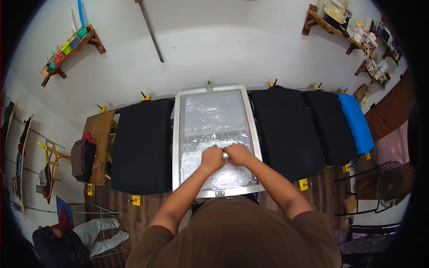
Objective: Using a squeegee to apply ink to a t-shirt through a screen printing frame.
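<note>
Together, two hands (225, 156) press closed fingers on one squeegee across one framed screen (214, 111).

Small boxes and jars (373, 42) crowding the upper-right wall shelves, coloured tubs (67, 47) on the upper-left shelf

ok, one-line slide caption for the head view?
Both hands, left and right, press together on a silver-framed printing screen between black-covered boards.
</note>
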{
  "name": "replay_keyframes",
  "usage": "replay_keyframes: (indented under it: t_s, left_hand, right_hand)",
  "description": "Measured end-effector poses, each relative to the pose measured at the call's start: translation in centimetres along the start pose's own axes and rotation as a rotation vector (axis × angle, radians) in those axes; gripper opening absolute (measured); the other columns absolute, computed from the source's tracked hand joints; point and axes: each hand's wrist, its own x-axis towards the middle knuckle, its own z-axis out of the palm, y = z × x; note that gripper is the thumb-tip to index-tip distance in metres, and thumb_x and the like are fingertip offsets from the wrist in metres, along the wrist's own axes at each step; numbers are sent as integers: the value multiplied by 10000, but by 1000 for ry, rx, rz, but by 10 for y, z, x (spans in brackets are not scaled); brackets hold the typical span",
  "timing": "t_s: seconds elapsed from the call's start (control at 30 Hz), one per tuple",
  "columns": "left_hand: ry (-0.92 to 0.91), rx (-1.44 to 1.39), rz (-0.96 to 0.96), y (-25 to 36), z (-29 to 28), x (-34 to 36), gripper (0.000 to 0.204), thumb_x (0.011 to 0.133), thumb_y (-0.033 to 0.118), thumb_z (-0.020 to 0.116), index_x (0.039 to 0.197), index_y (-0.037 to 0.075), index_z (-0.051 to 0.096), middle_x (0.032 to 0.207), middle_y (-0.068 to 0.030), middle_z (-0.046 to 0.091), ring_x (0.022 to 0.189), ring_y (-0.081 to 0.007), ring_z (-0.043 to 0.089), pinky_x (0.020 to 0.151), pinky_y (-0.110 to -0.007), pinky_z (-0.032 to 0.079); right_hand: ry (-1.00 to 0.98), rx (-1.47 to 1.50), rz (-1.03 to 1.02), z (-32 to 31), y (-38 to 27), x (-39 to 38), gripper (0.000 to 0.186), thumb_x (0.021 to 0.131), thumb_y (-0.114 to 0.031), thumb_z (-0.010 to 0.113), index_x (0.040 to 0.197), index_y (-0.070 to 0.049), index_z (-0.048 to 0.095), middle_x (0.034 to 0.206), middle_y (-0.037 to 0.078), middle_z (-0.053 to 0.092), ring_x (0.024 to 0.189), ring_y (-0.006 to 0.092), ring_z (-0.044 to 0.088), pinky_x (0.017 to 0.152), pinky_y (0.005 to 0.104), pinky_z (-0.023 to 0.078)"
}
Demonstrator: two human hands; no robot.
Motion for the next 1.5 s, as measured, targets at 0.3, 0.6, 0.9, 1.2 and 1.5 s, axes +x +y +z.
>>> replay_keyframes:
  t_s: [0.3,0.6,0.9,1.2,1.5]
  left_hand:
    - [-222,35,7,-2,7,-5,288,707,305,755,930,124,777,908,-169,738,881,-361,715,794,-470,578]
    - [-352,-20,55,19,11,-85,246,663,187,685,877,90,760,858,-184,723,818,-376,708,746,-468,574]
    - [-344,15,-26,20,-20,-9,321,755,216,715,1058,120,755,1075,-162,723,1003,-351,699,851,-462,567]
    - [-76,3,136,6,24,-38,223,716,110,690,925,38,711,948,-195,673,858,-366,691,730,-468,580]
    - [-505,-37,64,14,9,-73,249,718,261,696,887,87,752,911,-195,727,871,-380,709,770,-480,571]
  right_hand:
    - [-101,-13,-8,22,-1,-7,259,659,-155,700,891,-45,734,782,211,707,749,401,697,728,490,575]
    - [-202,105,39,34,-59,-81,213,724,-136,651,887,-21,725,822,207,719,774,391,701,732,483,572]
    - [-209,-11,90,-9,-18,-22,311,725,-87,674,1028,-46,733,936,223,722,880,401,706,795,480,577]
    - [45,46,33,28,-27,-47,158,764,-27,601,890,-13,694,830,208,707,807,388,696,731,484,562]
    - [-340,124,27,16,-53,-74,287,771,-197,696,991,-16,725,888,234,719,848,405,704,780,483,569]
